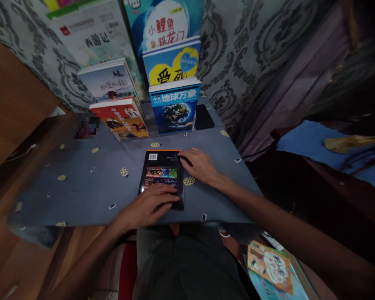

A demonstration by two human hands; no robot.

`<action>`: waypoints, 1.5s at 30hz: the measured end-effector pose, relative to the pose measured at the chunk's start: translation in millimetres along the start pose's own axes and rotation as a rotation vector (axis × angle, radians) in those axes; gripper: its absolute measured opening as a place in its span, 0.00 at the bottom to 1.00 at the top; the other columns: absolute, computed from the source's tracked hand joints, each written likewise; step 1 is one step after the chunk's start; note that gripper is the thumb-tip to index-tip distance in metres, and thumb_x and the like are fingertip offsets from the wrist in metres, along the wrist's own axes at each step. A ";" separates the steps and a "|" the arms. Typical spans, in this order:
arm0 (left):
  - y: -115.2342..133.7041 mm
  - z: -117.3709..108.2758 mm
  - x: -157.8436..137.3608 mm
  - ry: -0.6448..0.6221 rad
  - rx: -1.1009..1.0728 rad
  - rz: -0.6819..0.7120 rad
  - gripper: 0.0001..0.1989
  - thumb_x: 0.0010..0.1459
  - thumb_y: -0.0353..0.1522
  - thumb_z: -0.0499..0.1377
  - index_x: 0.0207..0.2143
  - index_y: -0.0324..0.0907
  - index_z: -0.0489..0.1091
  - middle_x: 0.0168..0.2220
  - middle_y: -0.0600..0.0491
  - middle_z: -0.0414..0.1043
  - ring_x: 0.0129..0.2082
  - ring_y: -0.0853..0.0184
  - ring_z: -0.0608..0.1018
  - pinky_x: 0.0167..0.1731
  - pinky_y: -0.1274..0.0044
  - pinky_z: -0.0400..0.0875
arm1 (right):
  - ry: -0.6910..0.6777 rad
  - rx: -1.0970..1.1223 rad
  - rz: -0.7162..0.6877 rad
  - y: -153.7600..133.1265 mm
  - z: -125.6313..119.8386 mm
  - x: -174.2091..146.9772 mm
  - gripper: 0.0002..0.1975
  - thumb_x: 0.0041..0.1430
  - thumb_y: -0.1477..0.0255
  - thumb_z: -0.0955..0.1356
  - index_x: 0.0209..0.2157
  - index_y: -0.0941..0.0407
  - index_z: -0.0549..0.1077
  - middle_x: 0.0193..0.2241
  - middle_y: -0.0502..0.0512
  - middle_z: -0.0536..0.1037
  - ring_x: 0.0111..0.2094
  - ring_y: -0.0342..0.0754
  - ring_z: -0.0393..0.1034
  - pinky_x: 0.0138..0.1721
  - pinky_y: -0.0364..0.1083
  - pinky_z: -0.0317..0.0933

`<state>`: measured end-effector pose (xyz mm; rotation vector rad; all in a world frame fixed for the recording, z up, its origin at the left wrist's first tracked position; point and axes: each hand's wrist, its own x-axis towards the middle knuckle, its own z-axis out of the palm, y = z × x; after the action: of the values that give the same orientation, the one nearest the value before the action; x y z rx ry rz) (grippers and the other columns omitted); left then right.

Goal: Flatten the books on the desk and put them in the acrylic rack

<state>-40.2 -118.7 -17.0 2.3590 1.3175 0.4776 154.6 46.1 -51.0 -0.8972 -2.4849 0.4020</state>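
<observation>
A dark book lies closed on the cloth-covered table in front of me, with its barcode side up and small coloured pictures on the cover. My left hand rests flat over its lower part, fingers stretched across the cover. At the book's upper right edge is my right hand, fingers extended and the tips touching the corner. Neither hand grips the book.
Behind it stand upright books: a blue earth book, a red-orange book and several taller ones. A black phone lies beside them. More books sit low at the right, below the table.
</observation>
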 end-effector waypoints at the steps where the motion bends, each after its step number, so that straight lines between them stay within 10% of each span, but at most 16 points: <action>1: -9.0 -4.1 1.6 0.054 0.005 -0.048 0.16 0.69 0.31 0.51 0.55 0.47 0.71 0.59 0.48 0.71 0.61 0.63 0.71 0.61 0.64 0.68 | -0.011 -0.014 -0.002 -5.5 -0.4 -6.7 0.14 0.65 0.74 0.63 0.48 0.58 0.76 0.47 0.64 0.80 0.47 0.59 0.72 0.49 0.58 0.66; 5: -39.8 -9.1 3.5 0.278 0.251 -0.320 0.16 0.68 0.30 0.50 0.55 0.43 0.70 0.60 0.44 0.68 0.58 0.57 0.73 0.58 0.57 0.69 | -0.023 -0.022 0.024 -33.3 -1.7 -42.1 0.16 0.67 0.70 0.61 0.52 0.55 0.74 0.52 0.65 0.75 0.51 0.61 0.70 0.51 0.63 0.66; 10: -28.3 1.8 -4.2 0.219 0.421 -0.435 0.18 0.68 0.29 0.50 0.57 0.38 0.66 0.58 0.37 0.69 0.55 0.52 0.74 0.52 0.58 0.74 | -0.030 0.171 0.020 -47.5 -3.6 -54.0 0.18 0.68 0.70 0.60 0.56 0.54 0.70 0.56 0.64 0.71 0.54 0.57 0.70 0.54 0.58 0.67; 21: 65.3 3.1 7.9 0.061 -0.002 -0.183 0.14 0.68 0.30 0.50 0.49 0.43 0.72 0.47 0.47 0.78 0.46 0.60 0.81 0.46 0.70 0.79 | -0.430 0.437 -0.255 -55.0 20.6 69.8 0.18 0.69 0.76 0.59 0.58 0.57 0.68 0.47 0.58 0.81 0.50 0.50 0.75 0.54 0.54 0.67; 26: 24.2 -6.0 0.7 0.215 0.187 -0.238 0.15 0.70 0.31 0.47 0.43 0.42 0.74 0.39 0.47 0.78 0.42 0.58 0.79 0.46 0.64 0.76 | -0.291 0.356 -0.262 -67.2 28.3 32.4 0.20 0.70 0.76 0.58 0.59 0.55 0.68 0.59 0.59 0.74 0.62 0.51 0.66 0.63 0.57 0.59; 32: -28.5 5.2 -12.0 0.312 0.455 -0.361 0.15 0.68 0.28 0.49 0.53 0.41 0.69 0.55 0.42 0.70 0.54 0.53 0.72 0.54 0.57 0.69 | -0.217 0.143 -0.272 -62.1 34.2 -8.3 0.22 0.70 0.72 0.59 0.63 0.62 0.64 0.66 0.68 0.64 0.69 0.54 0.53 0.69 0.59 0.51; 45: -31.4 15.3 -14.2 0.319 0.490 -0.384 0.16 0.68 0.29 0.50 0.54 0.42 0.71 0.58 0.42 0.71 0.60 0.52 0.71 0.59 0.54 0.66 | -0.091 -0.008 -0.004 -15.1 7.3 -43.0 0.23 0.69 0.68 0.60 0.63 0.57 0.66 0.65 0.64 0.67 0.67 0.57 0.58 0.66 0.65 0.54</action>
<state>-62.9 -118.5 -47.2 2.3635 2.1944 0.4623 172.0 5.7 -64.9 -0.8958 -2.5724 0.4414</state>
